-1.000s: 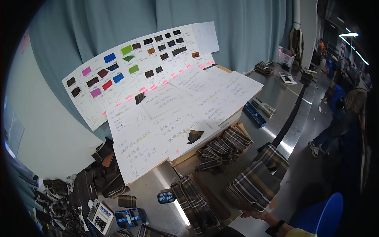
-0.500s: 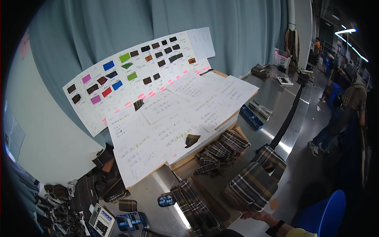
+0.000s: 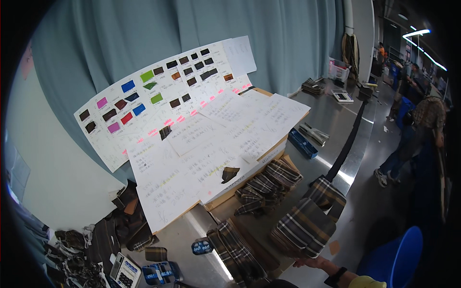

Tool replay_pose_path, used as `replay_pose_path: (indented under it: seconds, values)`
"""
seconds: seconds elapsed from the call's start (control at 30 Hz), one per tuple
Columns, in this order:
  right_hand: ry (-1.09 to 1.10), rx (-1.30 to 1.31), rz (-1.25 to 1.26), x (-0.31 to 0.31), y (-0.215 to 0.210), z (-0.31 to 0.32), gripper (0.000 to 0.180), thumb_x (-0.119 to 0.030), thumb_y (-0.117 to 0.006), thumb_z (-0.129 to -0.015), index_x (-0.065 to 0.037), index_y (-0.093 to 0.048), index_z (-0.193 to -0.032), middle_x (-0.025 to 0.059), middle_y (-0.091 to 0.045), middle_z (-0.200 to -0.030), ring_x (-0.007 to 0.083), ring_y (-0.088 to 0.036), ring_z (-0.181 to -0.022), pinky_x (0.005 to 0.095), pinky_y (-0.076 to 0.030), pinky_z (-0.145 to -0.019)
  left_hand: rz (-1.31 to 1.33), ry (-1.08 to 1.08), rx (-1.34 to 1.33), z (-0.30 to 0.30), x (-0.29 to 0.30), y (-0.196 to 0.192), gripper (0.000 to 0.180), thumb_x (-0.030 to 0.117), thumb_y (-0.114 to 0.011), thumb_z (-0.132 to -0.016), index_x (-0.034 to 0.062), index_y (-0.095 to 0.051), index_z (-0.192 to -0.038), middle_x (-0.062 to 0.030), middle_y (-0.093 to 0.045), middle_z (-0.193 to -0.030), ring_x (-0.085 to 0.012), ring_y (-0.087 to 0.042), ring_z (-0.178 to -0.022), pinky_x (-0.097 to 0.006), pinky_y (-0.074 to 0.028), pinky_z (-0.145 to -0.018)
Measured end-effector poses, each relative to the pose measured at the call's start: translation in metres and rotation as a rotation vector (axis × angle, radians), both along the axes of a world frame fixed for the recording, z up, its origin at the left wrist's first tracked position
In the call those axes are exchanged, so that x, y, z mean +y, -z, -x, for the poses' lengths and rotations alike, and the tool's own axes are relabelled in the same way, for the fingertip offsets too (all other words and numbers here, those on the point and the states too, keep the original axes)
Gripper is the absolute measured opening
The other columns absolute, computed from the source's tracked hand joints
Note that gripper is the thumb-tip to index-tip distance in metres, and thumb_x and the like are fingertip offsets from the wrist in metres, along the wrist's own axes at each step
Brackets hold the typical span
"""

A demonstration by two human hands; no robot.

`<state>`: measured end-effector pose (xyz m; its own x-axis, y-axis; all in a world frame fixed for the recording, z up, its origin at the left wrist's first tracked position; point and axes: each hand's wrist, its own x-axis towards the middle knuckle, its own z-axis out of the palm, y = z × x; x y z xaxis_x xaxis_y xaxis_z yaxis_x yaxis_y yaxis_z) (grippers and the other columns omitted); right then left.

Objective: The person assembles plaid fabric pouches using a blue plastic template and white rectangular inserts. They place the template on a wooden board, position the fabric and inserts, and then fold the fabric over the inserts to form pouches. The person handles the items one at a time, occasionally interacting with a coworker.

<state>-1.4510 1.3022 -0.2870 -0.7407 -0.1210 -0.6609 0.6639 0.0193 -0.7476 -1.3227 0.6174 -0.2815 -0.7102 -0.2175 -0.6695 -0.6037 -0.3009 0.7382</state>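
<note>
My right hand comes in from the lower right, with a dark band on its wrist. It is at the near edge of a stack of brown, grey and white plaid fabric pieces that lies along the table's right edge. The fingers are closed against the underside of the stack's lower edge, and part of them is hidden there. Left of it lies another pile of plaid pieces. Behind these, more folded plaid bundles lie against a cardboard box. My left hand is out of view.
Handwritten sheets cover the box, with a swatch board behind. A calculator, blue-labelled packs and dark scraps are at left. A stapler lies at right. A blue bin stands beside the table; people work beyond.
The view has shifted slightly, so the sheets and the board appear a little further left. My right hand stays at the same edge of the plaid stack.
</note>
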Motion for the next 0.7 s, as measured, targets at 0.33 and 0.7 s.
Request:
replay_pose_path:
  seconds: [0.33, 0.7]
  values:
    - [0.04, 0.078, 0.025, -0.003, 0.009, -0.004, 0.036, -0.029, -0.054, -0.101, -0.001, -0.055, -0.124, 0.0129, -0.071, -0.103, 0.0203, -0.065, -0.096, 0.0353, -0.052, -0.088, 0.175, -0.075, -0.158, 0.013, 0.013, -0.015, 0.054, 0.043, -0.053, -0.096, 0.0107, -0.048, -0.139, -0.0111, -0.061, -0.129, -0.0279, -0.056, -0.124, -0.05, -0.044, -0.101]
    - [0.242, 0.167, -0.395, -0.039, -0.049, -0.008, 0.066, -0.058, -0.052, -0.095, 0.006, -0.068, -0.089, 0.0132, -0.072, -0.081, 0.0191, -0.069, -0.072, 0.0301, -0.056, -0.068, 0.221, -0.204, -0.18, 0.022, 0.015, 0.028, 0.079, 0.064, -0.046, -0.095, -0.0005, -0.044, -0.14, -0.0183, -0.065, -0.121, -0.0335, -0.062, -0.115, -0.048, -0.049, -0.099]
